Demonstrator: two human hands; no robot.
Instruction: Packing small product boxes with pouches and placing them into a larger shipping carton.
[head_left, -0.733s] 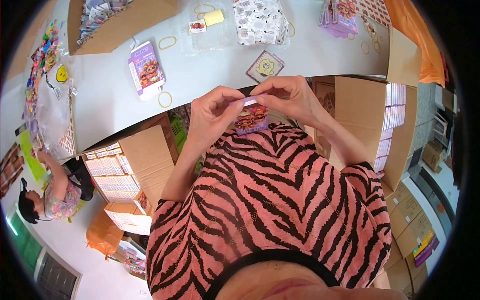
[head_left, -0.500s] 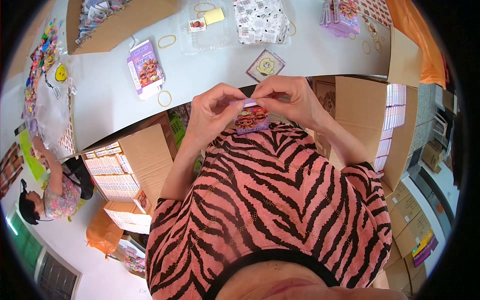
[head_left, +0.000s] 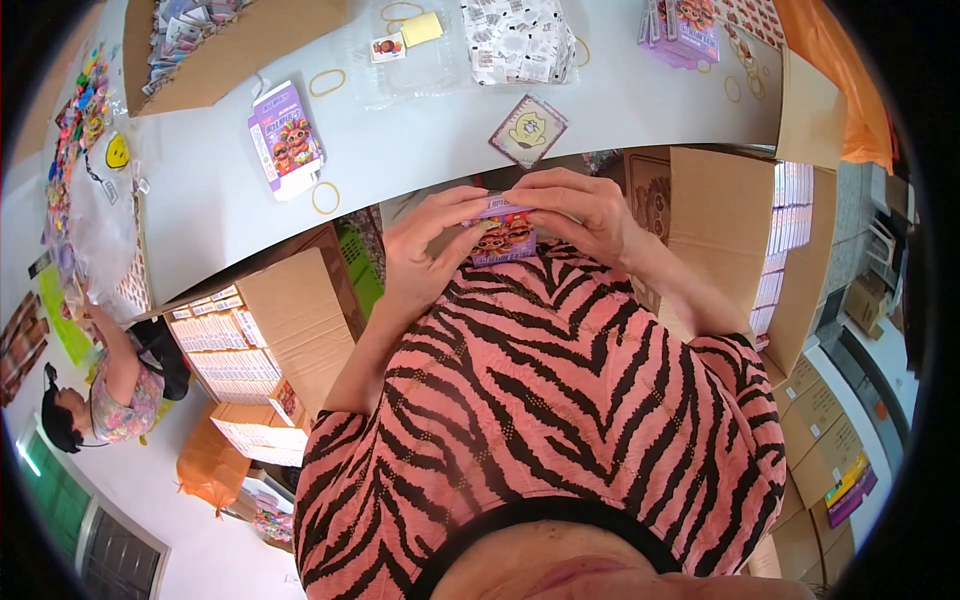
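Note:
Between my two hands, in front of my chest at the table's near edge, is a small purple printed box (head_left: 505, 242). My left hand (head_left: 428, 240) grips its left side, thumb on the front and fingers over the top. My right hand (head_left: 582, 215) closes on its right side, the fingers lying along the upper edge. The box's top flap looks folded down under the fingertips. Just beyond my hands a square card (head_left: 528, 131) with a yellow cartoon figure lies on the table. Farther left lies a flattened purple box (head_left: 285, 138) of like print.
On the table (head_left: 400, 140) are rubber bands (head_left: 326, 198), a pile of white printed packets (head_left: 515, 40) and stacked purple boxes (head_left: 680, 35). A carton of packets (head_left: 225, 50) stands at far left. Cartons with boxes (head_left: 225, 340) flank me below. A person (head_left: 120, 385) works at left.
My fingers have moved from pinching the box's raised top flap to pressing over its top, and the flap has gone down. The view has shifted slightly.

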